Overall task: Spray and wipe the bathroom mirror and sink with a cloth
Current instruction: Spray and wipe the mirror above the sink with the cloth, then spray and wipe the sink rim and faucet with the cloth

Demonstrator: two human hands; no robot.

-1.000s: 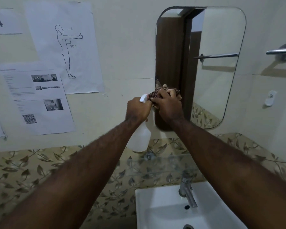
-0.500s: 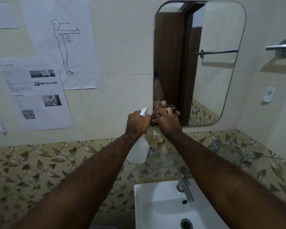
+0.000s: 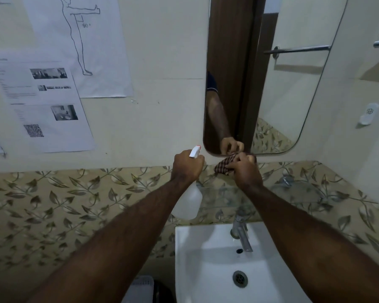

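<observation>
Both arms outstretched, left hand [image 3: 187, 166] and right hand [image 3: 244, 169] clenched

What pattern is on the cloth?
A dark red and light check, seen in the head view: cloth.

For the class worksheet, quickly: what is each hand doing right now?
Left hand: closed around the spray bottle.
Right hand: closed on the checked cloth.

Head camera, looking forward and down.
It is facing the wall close behind the right hand [image 3: 245, 168], sink [image 3: 197, 270] below.
</observation>
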